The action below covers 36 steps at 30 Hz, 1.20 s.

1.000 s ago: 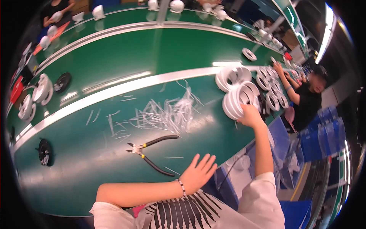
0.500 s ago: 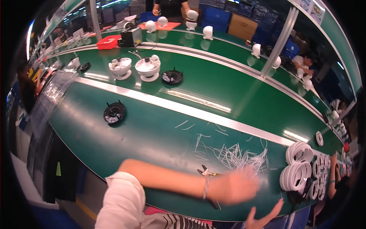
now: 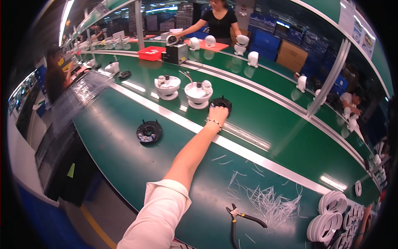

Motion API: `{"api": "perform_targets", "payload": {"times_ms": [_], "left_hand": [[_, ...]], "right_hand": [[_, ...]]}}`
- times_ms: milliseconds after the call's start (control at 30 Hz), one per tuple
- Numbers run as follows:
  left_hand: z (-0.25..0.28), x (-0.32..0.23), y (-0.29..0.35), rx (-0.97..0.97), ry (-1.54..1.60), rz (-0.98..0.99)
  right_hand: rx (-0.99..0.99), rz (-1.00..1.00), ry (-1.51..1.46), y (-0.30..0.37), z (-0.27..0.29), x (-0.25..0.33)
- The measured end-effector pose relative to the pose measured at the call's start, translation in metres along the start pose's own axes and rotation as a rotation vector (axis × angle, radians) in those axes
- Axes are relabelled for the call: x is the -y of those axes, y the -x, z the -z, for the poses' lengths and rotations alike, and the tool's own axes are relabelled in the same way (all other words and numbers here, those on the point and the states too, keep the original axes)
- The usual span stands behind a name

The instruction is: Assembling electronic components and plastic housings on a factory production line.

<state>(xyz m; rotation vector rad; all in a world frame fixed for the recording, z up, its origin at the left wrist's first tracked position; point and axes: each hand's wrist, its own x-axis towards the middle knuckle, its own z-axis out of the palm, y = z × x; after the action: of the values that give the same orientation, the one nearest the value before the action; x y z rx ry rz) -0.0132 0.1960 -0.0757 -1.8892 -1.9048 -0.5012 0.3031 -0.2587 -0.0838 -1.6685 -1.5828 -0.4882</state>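
Note:
My left hand (image 3: 218, 114) reaches out over the green belt, its fingers closed over the near side of a black round housing (image 3: 222, 102). Part of that housing is hidden under the hand. Just left of it stand two white bowl-shaped housings (image 3: 198, 94) with parts inside. A second black round housing (image 3: 149, 132), with small shiny pieces in it, lies on the nearer table, left of my forearm. Diagonal cutters (image 3: 234, 213) with black and yellow handles lie spread on the table, beside a heap of thin white strips (image 3: 267, 205). My right hand is out of view.
White rings (image 3: 325, 227) are stacked at the table's right end. A pale metal rail (image 3: 253, 154) runs between table and belt. Farther back are a red tray (image 3: 151, 54), a grey box-shaped machine (image 3: 177, 53) and a person in black (image 3: 219, 23). Clear plastic sheeting (image 3: 78, 93) hangs at the left.
My left hand has swung from above the white strips, far and left, to the black housing on the belt. My right hand has left the view, and the cutters are uncovered. The view has shifted.

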Motion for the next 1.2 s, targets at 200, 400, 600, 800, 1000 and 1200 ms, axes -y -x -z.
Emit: {"api": "perform_targets", "payload": {"times_ms": [200, 400, 600, 800, 1000, 1200], "left_hand": [[0.029, 0.015, 0.025, -0.026, 0.233, -0.246], [0.098, 0.054, 0.084, 0.002, 0.359, -0.422], [0.161, 0.068, 0.182, -0.027, 0.525, -0.481], [0.174, 0.093, 0.23, -0.057, 0.445, -0.3], [0.17, 0.108, 0.246, -0.093, 0.354, -0.223], [0.201, 0.083, 0.241, -0.197, 0.394, -0.276]], "right_hand": [[-0.001, -0.161, -0.142, -0.017, 0.01, 0.011], [-0.084, -0.031, -0.352, -0.039, 0.015, 0.024], [0.293, 0.181, -0.399, -0.062, 0.016, 0.038], [0.677, 0.397, -0.32, -0.113, -0.017, 0.055], [1.105, 0.48, -0.047, -0.127, -0.015, 0.059], [1.074, 0.448, -0.098, -0.12, -0.009, 0.053]]}}
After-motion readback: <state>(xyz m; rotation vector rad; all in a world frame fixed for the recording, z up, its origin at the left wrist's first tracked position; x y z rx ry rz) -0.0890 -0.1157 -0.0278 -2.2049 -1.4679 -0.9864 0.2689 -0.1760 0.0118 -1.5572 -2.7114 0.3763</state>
